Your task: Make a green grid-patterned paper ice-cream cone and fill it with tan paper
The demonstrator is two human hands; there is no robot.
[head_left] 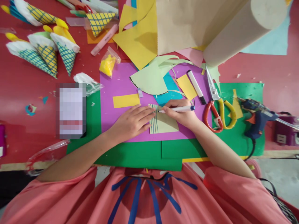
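A pale green piece of paper (164,123) lies on the purple sheet (112,77), with several dark blue lines across its left part. My left hand (130,123) rests flat, fingers spread, its fingertips over the left edge of that paper. In my right hand (181,113) is a white marker with a blue end (184,109), its tip down on the paper beside the lines. A yellow strip (126,100) lies just above my left hand. Further up is a larger pale green cut piece (149,77) with a dark curved edge.
Scissors (219,115) with red and yellow handles, a capped marker (196,86) and a blue glue gun (259,121) lie to the right. A phone-like object (71,110) is on the left. Patterned paper cones (66,54) sit at upper left; a big paper roll (238,34) stands at upper right.
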